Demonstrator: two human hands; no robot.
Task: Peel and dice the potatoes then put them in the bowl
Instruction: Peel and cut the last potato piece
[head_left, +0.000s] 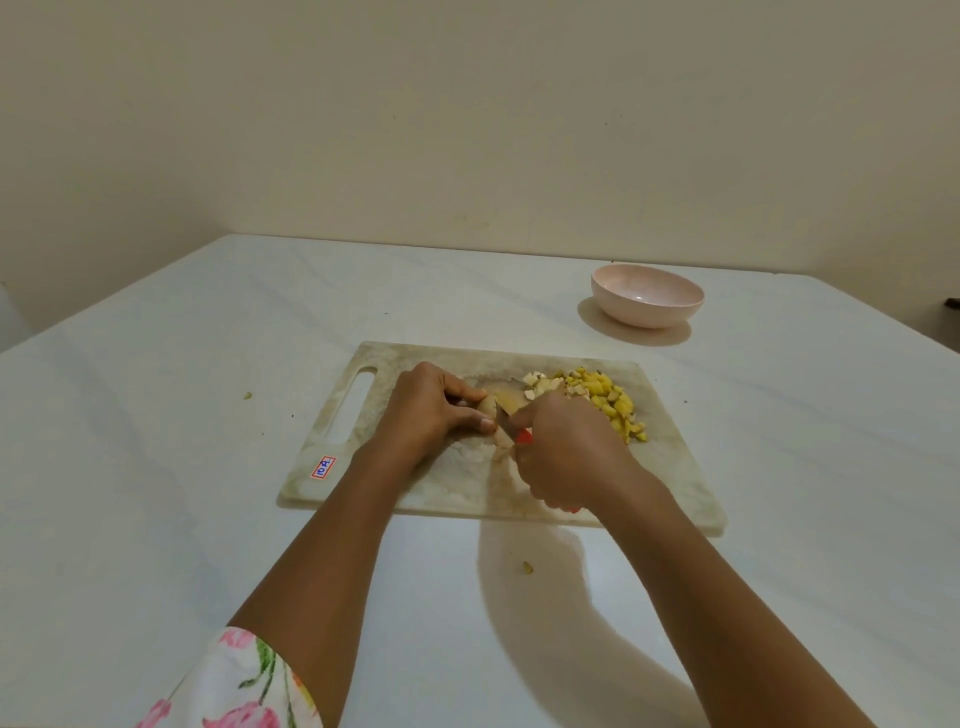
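One white table (156, 467) carries a marbled cutting board (649, 467), with the pink bowl (647, 296) well apart behind it. The left hand (426, 410) curls round the potato (488, 404) mid-board; the right hand (566, 452) clenches a red-handled knife (505, 418). The potato is firm but likely slippery where cut, so pin it at the uncut end. Diced pieces (608, 397) are heaped beside it.

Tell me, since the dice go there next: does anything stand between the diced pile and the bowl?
Nothing visible does. The diced pile lies at the far right of the cutting board; only bare table lies between the board and the pink bowl beyond it.
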